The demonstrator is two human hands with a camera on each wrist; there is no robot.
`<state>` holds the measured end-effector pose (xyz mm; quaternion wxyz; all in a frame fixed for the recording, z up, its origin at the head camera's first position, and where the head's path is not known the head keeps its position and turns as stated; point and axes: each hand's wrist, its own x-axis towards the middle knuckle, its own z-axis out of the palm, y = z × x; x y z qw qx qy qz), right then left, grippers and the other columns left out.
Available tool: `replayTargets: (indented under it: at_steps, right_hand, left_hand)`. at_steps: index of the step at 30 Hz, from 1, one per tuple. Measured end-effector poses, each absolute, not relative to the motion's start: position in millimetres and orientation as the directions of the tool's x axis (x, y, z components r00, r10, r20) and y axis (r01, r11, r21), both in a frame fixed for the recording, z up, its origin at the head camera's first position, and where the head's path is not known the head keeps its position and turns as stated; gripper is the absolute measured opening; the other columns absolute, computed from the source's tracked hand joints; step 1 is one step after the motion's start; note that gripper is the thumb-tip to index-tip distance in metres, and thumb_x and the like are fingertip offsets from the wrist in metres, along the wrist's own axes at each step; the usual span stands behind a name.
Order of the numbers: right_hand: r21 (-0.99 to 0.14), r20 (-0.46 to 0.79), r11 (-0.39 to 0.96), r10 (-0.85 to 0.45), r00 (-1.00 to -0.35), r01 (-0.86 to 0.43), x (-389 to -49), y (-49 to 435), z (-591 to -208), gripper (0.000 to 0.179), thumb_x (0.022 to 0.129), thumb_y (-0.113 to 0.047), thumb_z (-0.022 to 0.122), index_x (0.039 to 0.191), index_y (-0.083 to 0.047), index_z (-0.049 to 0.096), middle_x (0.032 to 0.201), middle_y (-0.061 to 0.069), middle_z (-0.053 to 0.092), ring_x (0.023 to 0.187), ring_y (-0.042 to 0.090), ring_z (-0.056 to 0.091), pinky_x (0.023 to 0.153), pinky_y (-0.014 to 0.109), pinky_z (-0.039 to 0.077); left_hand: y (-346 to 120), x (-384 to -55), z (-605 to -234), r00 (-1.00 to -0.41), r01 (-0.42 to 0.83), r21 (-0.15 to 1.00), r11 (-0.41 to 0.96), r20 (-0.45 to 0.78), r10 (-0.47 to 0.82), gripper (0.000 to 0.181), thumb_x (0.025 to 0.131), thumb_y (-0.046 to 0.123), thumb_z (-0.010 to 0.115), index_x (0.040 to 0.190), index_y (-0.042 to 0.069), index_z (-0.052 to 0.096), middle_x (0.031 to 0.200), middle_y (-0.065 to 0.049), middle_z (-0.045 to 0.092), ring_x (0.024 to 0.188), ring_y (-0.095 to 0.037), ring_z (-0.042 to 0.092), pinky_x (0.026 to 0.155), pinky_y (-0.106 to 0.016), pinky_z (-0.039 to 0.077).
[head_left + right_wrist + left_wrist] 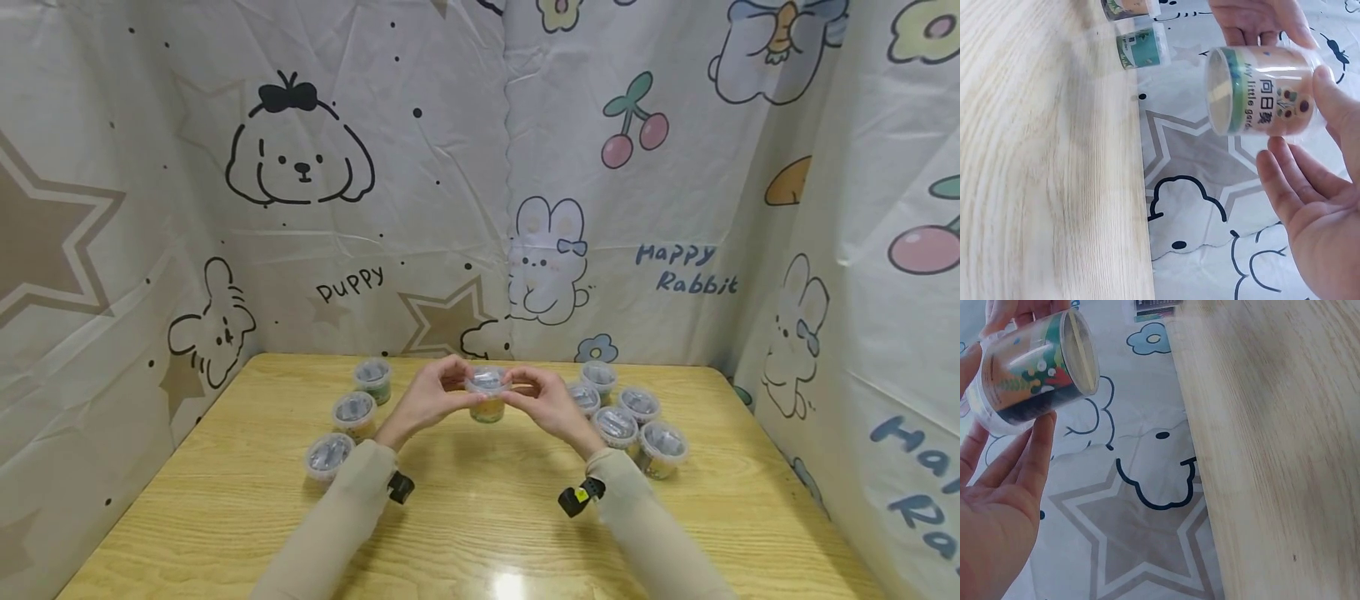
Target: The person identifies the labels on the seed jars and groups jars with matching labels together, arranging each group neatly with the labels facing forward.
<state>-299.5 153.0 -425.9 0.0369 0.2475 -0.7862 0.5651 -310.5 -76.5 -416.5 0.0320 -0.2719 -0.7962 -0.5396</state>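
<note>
Over the far middle of the table, both hands hold a clear lidded plastic cup. Its wrapped label reads "My little garden" beside Chinese characters and small printed sunflowers. The left hand grips it from the left, with thumb and fingers at the lid's rim. From the other side the right hand pinches it at the same height. In the left wrist view the cup shows its round base, raised clear of the wooden surface.
Three similar lidded cups stand in a line at the left, the middle one near the left forearm. Several more cups cluster at the right, with one nearest the front. A printed cloth rises behind the wooden table and along its sides.
</note>
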Motion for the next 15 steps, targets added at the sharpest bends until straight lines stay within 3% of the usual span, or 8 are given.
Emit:
replayTargets:
  at_steps: [6,15]
  right_hand:
    - [-0.868,0.347,0.244,-0.327,-0.879,-0.433,-297.9,150.3,-424.6,0.023,0.088,-0.015,0.074,0.107,-0.005,0.066,0.123,0.017,0.063,0.110,0.035,0.066,0.091,0.035,0.056]
    - [-0.891,0.243,0.257,-0.426,-0.871,-0.374,-301.2,159.7,-419.8,0.029,0.093,-0.015,0.069,0.121,-0.008,0.066,0.131,0.013,0.061,0.120,0.033,0.060,0.098,0.039,0.052]
  left_hand:
    - [-77.3,-310.1,-415.5,-0.851,0.485,0.818,0.310,0.360,0.383,0.035,0.079,0.021,0.084,0.102,0.008,0.063,0.102,-0.009,0.067,0.095,-0.021,0.068,0.089,-0.046,0.055]
    - [-86.6,-312.7,-412.4,-0.826,0.470,0.850,0.237,0.329,0.457,0.032,0.077,0.018,0.085,0.095,0.011,0.060,0.103,-0.008,0.066,0.095,-0.019,0.068,0.091,-0.052,0.053]
